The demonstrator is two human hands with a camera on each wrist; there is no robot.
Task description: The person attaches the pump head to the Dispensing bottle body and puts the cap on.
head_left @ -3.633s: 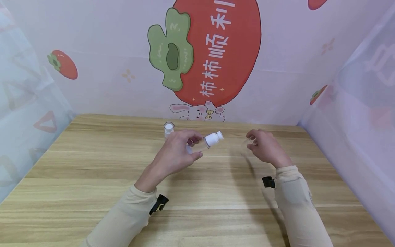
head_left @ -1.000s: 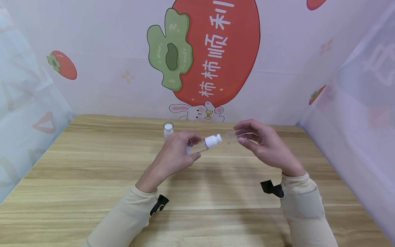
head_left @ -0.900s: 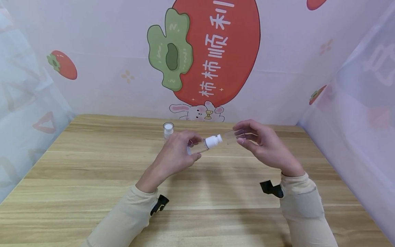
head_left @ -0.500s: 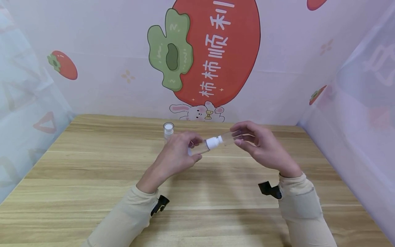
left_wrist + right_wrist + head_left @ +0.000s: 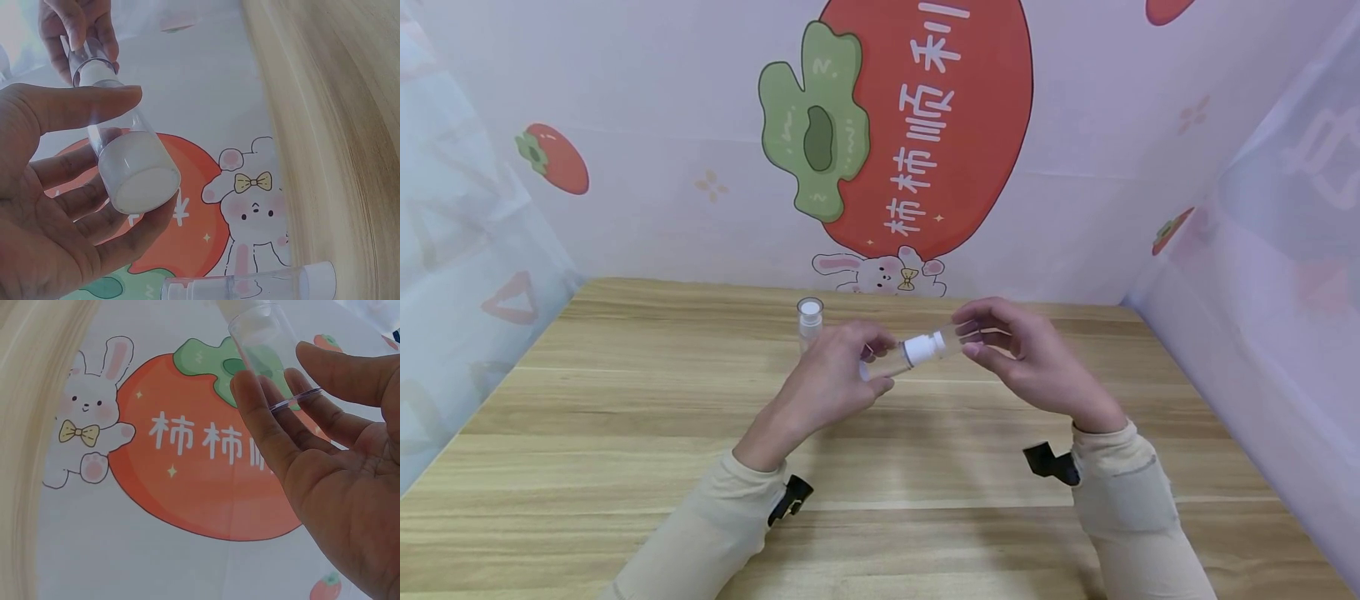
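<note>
In the head view my left hand (image 5: 838,375) grips a clear pump bottle (image 5: 886,363) with a white pump top (image 5: 917,349), tilted up to the right. The left wrist view shows its white base (image 5: 140,175) between thumb and fingers. My right hand (image 5: 1026,354) pinches a clear cap (image 5: 951,340) by its far end. The cap's open mouth overlaps the tip of the pump top. In the right wrist view the clear cap (image 5: 269,359) sits between thumb and fingertips, with the white pump part showing at its mouth.
A second clear bottle with a white top (image 5: 810,315) stands on the wooden table (image 5: 662,433) behind my left hand, partly hidden by it. A printed cloth wall (image 5: 685,233) rises at the table's back edge, with more cloth on both sides.
My right hand has come left with the clear cap, first from farther right, and the cap now reaches over the pump tip. My left hand and its bottle have barely shifted.
</note>
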